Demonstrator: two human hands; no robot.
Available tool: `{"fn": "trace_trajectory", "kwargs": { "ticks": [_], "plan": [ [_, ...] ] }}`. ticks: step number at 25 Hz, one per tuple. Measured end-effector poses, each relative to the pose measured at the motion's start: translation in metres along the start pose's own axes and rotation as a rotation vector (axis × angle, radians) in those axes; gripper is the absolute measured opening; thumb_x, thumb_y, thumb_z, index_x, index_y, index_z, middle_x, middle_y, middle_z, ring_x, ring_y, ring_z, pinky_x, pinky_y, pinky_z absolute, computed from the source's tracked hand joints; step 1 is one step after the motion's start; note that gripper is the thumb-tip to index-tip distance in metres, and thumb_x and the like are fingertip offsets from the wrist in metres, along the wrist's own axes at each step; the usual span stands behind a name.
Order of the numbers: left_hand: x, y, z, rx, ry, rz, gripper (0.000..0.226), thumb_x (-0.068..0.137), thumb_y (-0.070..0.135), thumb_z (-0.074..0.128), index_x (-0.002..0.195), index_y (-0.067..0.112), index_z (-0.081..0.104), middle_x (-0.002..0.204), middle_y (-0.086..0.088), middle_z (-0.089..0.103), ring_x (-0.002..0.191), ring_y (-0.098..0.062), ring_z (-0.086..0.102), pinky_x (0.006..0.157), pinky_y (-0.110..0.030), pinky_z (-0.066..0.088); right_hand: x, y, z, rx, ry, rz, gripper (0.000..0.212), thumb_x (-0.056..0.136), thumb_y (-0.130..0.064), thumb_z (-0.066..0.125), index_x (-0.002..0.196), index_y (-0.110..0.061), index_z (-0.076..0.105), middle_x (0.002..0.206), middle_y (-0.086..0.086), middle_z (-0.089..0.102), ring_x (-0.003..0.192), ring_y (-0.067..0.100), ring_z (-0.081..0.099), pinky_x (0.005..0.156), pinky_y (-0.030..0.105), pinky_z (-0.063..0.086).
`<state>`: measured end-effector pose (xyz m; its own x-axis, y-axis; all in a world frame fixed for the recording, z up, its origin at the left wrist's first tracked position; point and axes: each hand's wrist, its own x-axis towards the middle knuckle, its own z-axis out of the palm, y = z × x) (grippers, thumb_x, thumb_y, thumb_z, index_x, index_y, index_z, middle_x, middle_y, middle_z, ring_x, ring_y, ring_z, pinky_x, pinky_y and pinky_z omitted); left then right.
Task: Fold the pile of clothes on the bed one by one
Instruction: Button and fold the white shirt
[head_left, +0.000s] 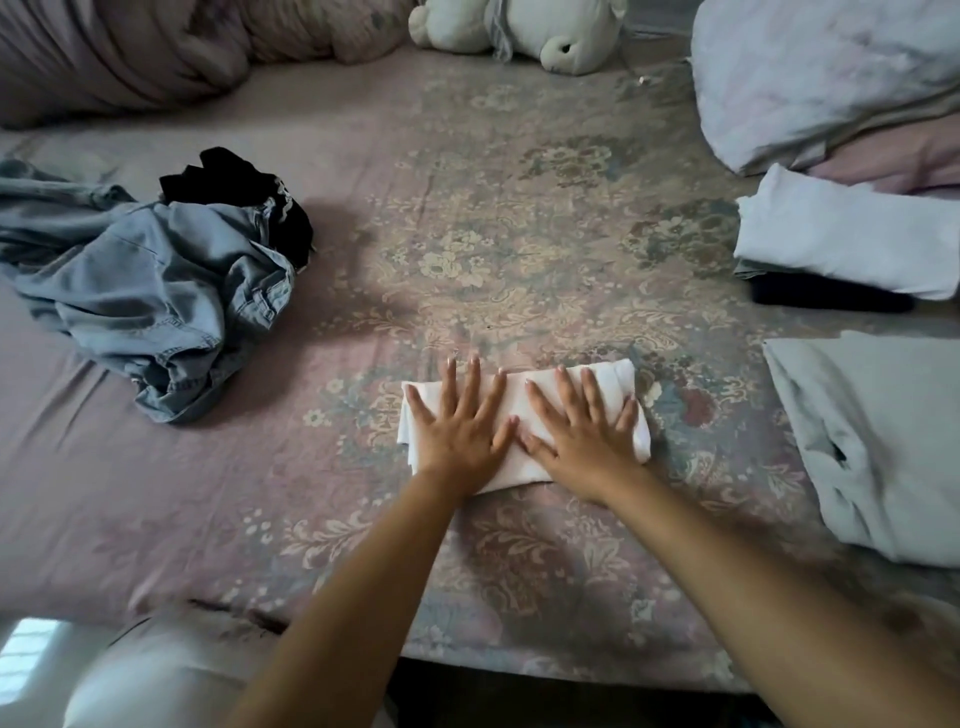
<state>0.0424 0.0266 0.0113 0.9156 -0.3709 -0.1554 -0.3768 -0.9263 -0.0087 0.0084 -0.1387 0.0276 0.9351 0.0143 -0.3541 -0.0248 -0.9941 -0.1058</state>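
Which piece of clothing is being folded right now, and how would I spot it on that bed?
Start at the flowered bedsheet and come to its near edge, in the middle. There a small white folded garment lies under the left hand and right hand, both pressed flat on it. Unlike the crumpled denim pile to its left, it is neat and white.

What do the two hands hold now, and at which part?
Nothing is gripped. The left hand and right hand lie flat, fingers straight, pressing on top of the folded white cloth.
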Motion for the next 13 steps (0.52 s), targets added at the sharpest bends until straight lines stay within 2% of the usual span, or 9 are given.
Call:
{"fn": "trace_trajectory", "kwargs": {
  "ticks": [2, 3, 5, 7, 9, 11, 13],
  "plan": [
    [0.001, -0.006, 0.005, -0.103, 0.019, 0.006, 0.069, 0.079, 0.065, -0.011, 0.140, 0.038, -0.025, 0.156, 0.001, -0.025, 0.136, -0.020, -0.034, 0.107, -0.065, -0.010, -0.002, 0.004, 0.002, 0.039, -0.004, 0.001, 0.068, 0.086, -0.074, 0.009, 0.141, -0.048, -0.023, 0.151, -0.007, -0.036, 0.138, 0.019, -0.034, 0.105, 0.067, -0.014],
    [0.001, -0.009, 0.004, -0.187, 0.026, -0.054, 0.069, 0.084, 0.067, -0.002, 0.144, 0.037, -0.021, 0.156, -0.001, -0.023, 0.139, -0.020, -0.030, 0.110, -0.060, -0.010, 0.001, 0.005, 0.002, 0.075, 0.002, 0.040, 0.068, 0.087, -0.073, 0.010, 0.142, -0.047, -0.021, 0.151, -0.006, -0.036, 0.138, 0.020, -0.034, 0.105, 0.066, -0.016],
    [-0.004, -0.007, -0.002, -0.420, 0.065, -0.308, 0.078, 0.093, 0.063, 0.024, 0.151, 0.024, -0.011, 0.158, -0.011, -0.016, 0.145, -0.027, -0.015, 0.116, -0.048, -0.006, 0.007, 0.005, -0.001, 0.179, 0.069, 0.219, 0.069, 0.090, -0.069, 0.015, 0.148, -0.040, -0.012, 0.156, 0.003, -0.025, 0.142, 0.028, -0.024, 0.108, 0.061, -0.015],
    [-0.013, 0.000, -0.007, -0.665, 0.183, -0.562, 0.084, 0.094, 0.054, 0.039, 0.150, 0.004, 0.001, 0.157, -0.021, 0.005, 0.145, -0.032, 0.008, 0.117, -0.041, 0.006, 0.007, 0.002, -0.006, 0.357, 0.287, 0.426, 0.071, 0.094, -0.059, 0.029, 0.150, -0.019, 0.014, 0.157, 0.019, 0.009, 0.144, 0.035, 0.007, 0.114, 0.053, 0.006],
    [-0.014, 0.005, -0.018, -0.851, 0.318, -0.717, 0.071, 0.097, 0.044, 0.040, 0.146, -0.004, 0.020, 0.149, -0.025, 0.028, 0.137, -0.035, 0.028, 0.112, -0.043, 0.022, 0.013, 0.003, -0.024, 0.625, 0.463, 0.565, 0.061, 0.095, -0.047, 0.043, 0.135, -0.002, 0.042, 0.139, 0.024, 0.043, 0.130, 0.037, 0.038, 0.104, 0.044, 0.031],
    [-0.002, 0.000, -0.032, -1.074, 0.337, -0.866, 0.058, 0.099, 0.039, 0.041, 0.134, -0.007, 0.041, 0.135, -0.026, 0.047, 0.124, -0.037, 0.045, 0.100, -0.041, 0.036, 0.027, 0.012, -0.045, 0.894, 0.408, 0.633, 0.053, 0.094, -0.042, 0.049, 0.122, 0.002, 0.056, 0.127, 0.024, 0.056, 0.120, 0.036, 0.050, 0.098, 0.039, 0.039],
    [0.006, -0.008, -0.037, -1.212, 0.354, -0.939, 0.049, 0.099, 0.036, 0.043, 0.117, -0.008, 0.055, 0.120, -0.025, 0.058, 0.110, -0.038, 0.055, 0.085, -0.037, 0.042, 0.037, 0.019, -0.052, 1.016, 0.387, 0.613, 0.047, 0.091, -0.038, 0.053, 0.115, 0.001, 0.062, 0.121, 0.022, 0.061, 0.114, 0.035, 0.056, 0.096, 0.038, 0.044]
  ]
}}
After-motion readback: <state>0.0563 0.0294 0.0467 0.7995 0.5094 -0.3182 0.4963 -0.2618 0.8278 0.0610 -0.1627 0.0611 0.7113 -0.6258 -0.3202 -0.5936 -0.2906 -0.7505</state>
